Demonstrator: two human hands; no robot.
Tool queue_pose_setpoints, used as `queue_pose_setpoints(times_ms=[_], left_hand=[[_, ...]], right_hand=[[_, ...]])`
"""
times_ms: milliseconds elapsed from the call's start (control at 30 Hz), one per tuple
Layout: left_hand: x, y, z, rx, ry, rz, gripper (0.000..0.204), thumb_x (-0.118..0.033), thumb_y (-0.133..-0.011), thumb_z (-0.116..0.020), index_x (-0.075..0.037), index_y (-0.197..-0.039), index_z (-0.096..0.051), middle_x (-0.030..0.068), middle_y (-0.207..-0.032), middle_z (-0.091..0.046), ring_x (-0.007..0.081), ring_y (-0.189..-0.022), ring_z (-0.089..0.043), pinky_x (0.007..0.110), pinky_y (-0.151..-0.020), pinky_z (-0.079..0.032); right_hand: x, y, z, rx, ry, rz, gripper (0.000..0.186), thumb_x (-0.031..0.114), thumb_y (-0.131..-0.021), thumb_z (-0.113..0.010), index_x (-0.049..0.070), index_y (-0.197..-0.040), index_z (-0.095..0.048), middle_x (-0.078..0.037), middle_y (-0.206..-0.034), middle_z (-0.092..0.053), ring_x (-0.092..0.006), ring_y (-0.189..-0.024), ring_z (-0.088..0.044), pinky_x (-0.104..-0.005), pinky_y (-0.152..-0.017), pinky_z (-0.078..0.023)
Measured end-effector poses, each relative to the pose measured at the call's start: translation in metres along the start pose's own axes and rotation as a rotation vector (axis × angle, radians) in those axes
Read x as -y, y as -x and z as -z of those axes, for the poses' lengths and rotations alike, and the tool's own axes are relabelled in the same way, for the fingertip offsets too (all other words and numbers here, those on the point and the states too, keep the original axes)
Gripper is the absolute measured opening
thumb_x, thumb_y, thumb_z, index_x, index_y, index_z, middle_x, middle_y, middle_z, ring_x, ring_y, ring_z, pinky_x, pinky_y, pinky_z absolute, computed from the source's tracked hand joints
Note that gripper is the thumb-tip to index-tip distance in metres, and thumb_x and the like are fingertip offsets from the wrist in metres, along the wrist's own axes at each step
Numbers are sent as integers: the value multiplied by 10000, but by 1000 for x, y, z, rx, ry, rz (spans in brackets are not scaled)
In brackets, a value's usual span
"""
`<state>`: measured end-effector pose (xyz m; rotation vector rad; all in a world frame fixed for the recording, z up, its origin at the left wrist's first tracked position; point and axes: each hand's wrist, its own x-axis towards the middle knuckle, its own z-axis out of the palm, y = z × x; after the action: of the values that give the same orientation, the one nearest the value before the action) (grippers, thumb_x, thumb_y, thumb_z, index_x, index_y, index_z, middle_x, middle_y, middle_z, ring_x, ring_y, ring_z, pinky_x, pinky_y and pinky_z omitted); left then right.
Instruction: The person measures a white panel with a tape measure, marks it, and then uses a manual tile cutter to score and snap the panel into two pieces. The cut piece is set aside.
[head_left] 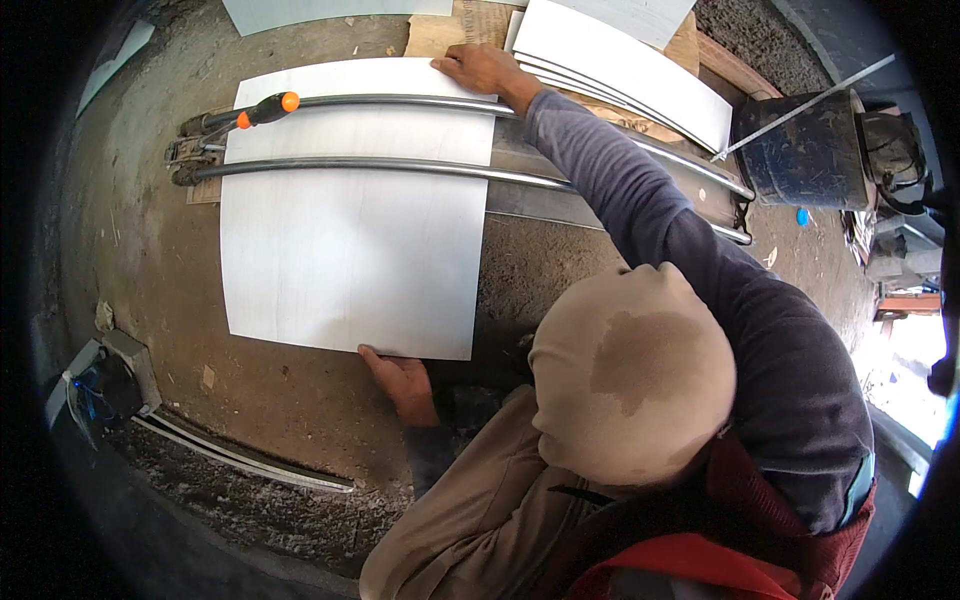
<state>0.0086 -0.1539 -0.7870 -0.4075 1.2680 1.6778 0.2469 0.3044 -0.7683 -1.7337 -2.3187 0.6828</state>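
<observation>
Steadying a large white tile [350, 250] lying under the cutter rails [400, 168].
Left hand [400, 380] is gripping its near edge on the concrete floor [130, 270]; right hand [480, 70] is pressing flat, fingers spread, at its far corner.

Dusty concrete floor [300, 420]; dark drum [800, 150] far right; daylight, possibly doorway, right edge.

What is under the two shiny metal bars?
A big white tile lies under the rails, held at its edges by the left hand and right hand. What lies beneath the tile is hidden.
</observation>
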Motion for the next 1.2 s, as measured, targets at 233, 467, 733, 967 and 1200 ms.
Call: queue_pose_setpoints(times_ms=[233,467,733,967,1200], left_hand=[[-2,2,4,-4,4,13,626,-503,-1149,-333,-27,-1543,-429,152,-1551,-512,288,-1408,-513,470,-1215,-428],[-7,-2,9,-53,-57,-2,627,-503,-1149,-333,-22,-1538,-434,155,-1547,-509,286,-1407,-512,479,-1220,-422],[-8,7,2,62,69,-10,519,-438,-1149,-414,-51,-1489,-479,126,-1472,-567,273,-1330,-562,475,-1159,-461],[-8,3,2,96,106,-55,401,-368,-1151,-449,-54,-1395,-503,124,-1367,-600,274,-1260,-600,446,-1084,-519],[-12,12,-4,183,46,-101,431,-394,-1148,-451,-45,-1400,-489,132,-1388,-574,272,-1285,-572,458,-1098,-499]], right_hand=[[-5,-2,-2,-38,-93,33,619,640,-1039,-533,91,-1151,-795,-187,-963,-783,-365,-878,-757,-485,-828,-591],[-9,2,-4,-66,-116,89,641,631,-1037,-550,49,-1141,-794,-190,-949,-782,-331,-862,-759,-468,-800,-595],[-3,2,4,90,-209,32,618,574,-1059,-534,14,-1157,-776,-213,-1018,-777,-342,-929,-742,-485,-848,-565],[9,10,16,48,-215,44,585,555,-1046,-578,14,-1146,-774,-209,-990,-779,-337,-892,-753,-460,-835,-569],[8,6,10,45,-192,14,571,558,-1043,-593,21,-1117,-772,-180,-935,-773,-306,-800,-729,-436,-771,-564]])
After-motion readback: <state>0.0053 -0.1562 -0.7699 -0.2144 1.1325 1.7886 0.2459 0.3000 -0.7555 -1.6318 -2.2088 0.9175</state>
